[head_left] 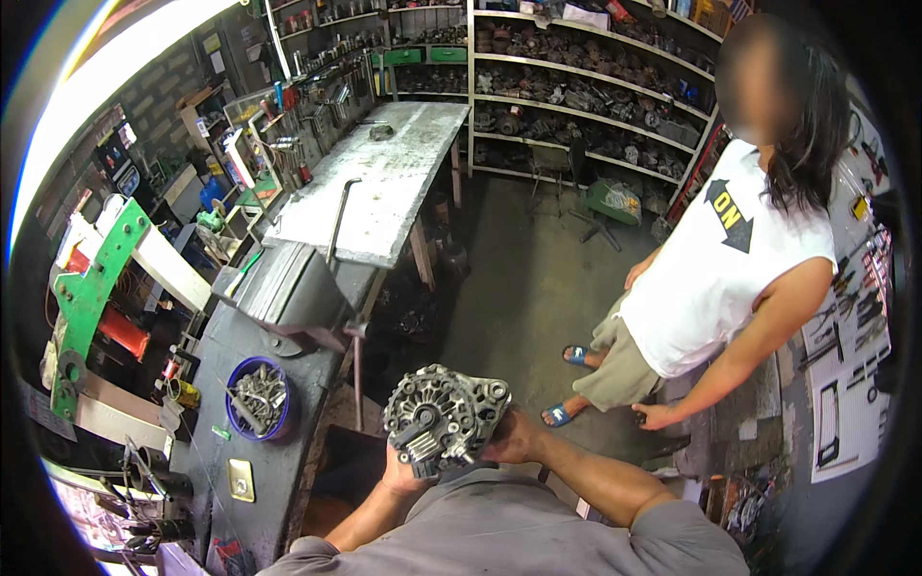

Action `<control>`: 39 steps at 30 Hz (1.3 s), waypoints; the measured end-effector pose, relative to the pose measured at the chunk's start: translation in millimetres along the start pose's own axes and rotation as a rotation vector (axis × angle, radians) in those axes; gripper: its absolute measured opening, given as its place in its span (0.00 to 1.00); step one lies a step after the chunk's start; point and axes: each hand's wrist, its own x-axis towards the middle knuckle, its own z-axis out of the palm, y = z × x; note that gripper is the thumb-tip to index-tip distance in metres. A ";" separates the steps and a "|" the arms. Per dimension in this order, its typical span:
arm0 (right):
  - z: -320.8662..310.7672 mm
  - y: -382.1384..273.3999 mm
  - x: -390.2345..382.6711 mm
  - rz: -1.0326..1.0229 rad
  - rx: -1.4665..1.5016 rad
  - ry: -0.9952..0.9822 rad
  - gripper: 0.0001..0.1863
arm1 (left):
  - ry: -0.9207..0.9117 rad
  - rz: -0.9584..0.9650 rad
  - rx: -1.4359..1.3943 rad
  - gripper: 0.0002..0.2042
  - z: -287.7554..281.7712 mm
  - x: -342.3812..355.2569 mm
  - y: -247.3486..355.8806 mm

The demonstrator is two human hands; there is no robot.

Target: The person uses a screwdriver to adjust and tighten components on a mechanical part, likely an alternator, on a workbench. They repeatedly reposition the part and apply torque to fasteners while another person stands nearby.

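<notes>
Left hand (401, 474) and right hand (517, 438) clasp an alternator (432, 413) right of the bench (277, 480); likely heavy, rigid, best held at both sides.

The place is a workshop for machine or vehicle repair. Shelves (471, 125) at the back are crammed with dark metal parts (552, 84). A big vise (293, 293) sits at the far end of the dark worktop (211, 480); nearer, toward its right edge, a purple bowl (230, 415) holds small metal pieces (257, 396). Beyond the vise, a bent bar (338, 211) lies toward the near edge of a metal-topped bench (413, 144). A green steel frame (91, 307) stands left of the worktop, and the person (471, 523) holds an alternator (437, 418).
</notes>
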 end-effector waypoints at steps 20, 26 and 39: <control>-320.1 386.4 306.7 -0.150 0.258 0.211 0.26 | -0.008 0.260 0.414 0.24 -59.7 604.6 -39.5; -407.0 529.7 416.5 -0.375 -0.007 0.174 0.25 | 0.107 0.289 0.566 0.26 -73.0 757.2 -78.4; -504.4 779.1 667.9 -0.774 0.025 0.021 0.31 | 0.539 0.100 0.664 0.23 -117.1 1013.3 -125.6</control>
